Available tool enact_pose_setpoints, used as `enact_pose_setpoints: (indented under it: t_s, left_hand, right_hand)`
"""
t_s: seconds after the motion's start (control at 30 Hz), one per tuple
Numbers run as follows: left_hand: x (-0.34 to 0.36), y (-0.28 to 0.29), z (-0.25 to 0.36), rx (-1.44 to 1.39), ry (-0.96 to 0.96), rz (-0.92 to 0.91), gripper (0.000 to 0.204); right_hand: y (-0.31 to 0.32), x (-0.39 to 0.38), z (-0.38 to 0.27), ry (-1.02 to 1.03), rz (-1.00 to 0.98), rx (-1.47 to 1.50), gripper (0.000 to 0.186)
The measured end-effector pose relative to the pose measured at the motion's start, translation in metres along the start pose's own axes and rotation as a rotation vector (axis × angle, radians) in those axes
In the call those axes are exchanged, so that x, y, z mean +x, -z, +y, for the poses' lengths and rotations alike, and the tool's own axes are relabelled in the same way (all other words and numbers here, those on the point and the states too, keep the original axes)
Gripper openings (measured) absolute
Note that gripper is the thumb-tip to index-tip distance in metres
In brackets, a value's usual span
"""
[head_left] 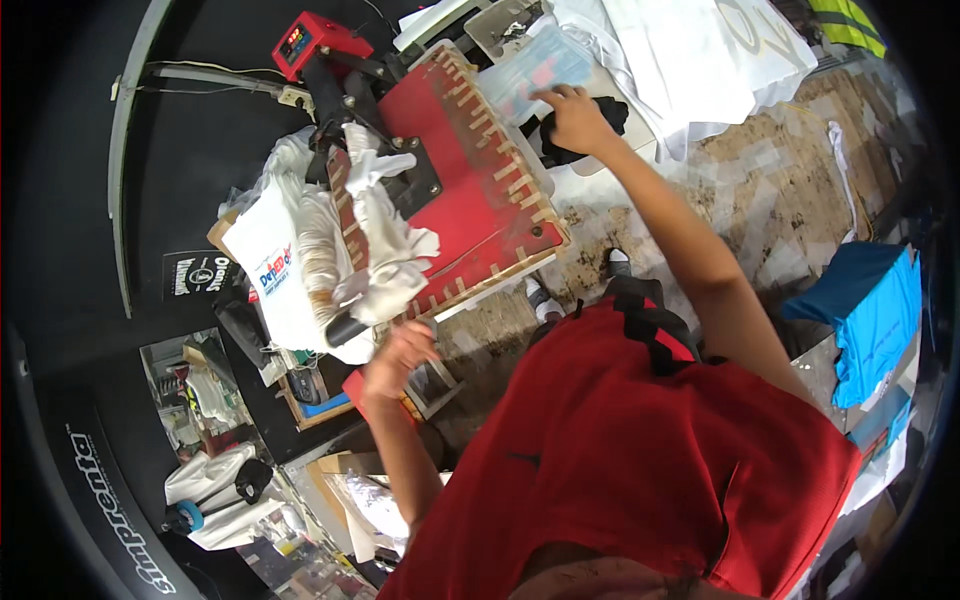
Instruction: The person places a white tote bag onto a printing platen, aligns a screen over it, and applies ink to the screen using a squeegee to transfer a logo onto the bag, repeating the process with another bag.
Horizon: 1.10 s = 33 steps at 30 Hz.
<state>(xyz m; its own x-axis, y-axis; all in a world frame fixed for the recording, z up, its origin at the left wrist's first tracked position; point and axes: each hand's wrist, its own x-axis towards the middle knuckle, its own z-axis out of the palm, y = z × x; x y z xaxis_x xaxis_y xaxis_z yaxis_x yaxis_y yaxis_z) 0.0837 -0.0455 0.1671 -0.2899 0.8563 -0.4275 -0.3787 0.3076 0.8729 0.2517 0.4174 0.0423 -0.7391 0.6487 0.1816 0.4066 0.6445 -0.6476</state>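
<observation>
Right hand (580, 122) over black cloth (612, 112), fingers loosely bent toward pale-blue sheets (540, 70); grip cannot be told. Black cloth, pale-blue sheets: just right of red press (468, 175). Left hand (398, 358) half-curled near dark handle (346, 329); cannot tell whether clamped. White cloth (392, 268) draped on press.

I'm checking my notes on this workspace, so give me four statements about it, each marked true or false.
1. The right hand is nearer the black cloth than the left hand is. True.
2. The left hand rests on the red control box. False: it is well apart from it, near the black handle grip.
3. The heat press has a green plate. False: it is red.
4. Bright blue fabric hangs at the picture's right. True.
</observation>
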Motion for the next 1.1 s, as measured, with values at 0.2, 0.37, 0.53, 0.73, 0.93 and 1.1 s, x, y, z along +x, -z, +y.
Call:
enact_pose_setpoints:
  t_s: [0.2,0.37,0.53,0.73,0.93,1.1]
  left_hand:
    - [0.014,-0.083,-0.099,0.378,0.496,-0.058,0.036]
    - [0.048,-0.089,-0.125,0.682,0.293,-0.218,0.04]
    - [0.079,-0.105,-0.084,0.787,0.401,-0.318,0.033]
    - [0.092,-0.118,-0.094,0.44,0.053,-0.433,0.027]
    - [0.12,-0.162,-0.071,0.734,-0.585,-0.405,0.056]
    - [0.135,-0.171,-0.077,0.703,-0.561,-0.336,0.084]
  right_hand:
    - [-0.087,-0.055,0.085,0.089,-0.402,-0.672,0.072]
    - [-0.093,-0.085,0.085,0.011,-0.335,-0.614,0.056]
    - [-0.084,-0.105,0.115,-0.112,0.069,-0.207,0.033]
    - [-0.032,-0.151,0.089,-0.874,-0.147,1.207,0.03]
    - [0.019,-0.214,-0.014,-0.941,-0.43,1.491,0.036]
    - [0.018,-0.216,-0.092,-0.881,-0.338,1.322,0.043]
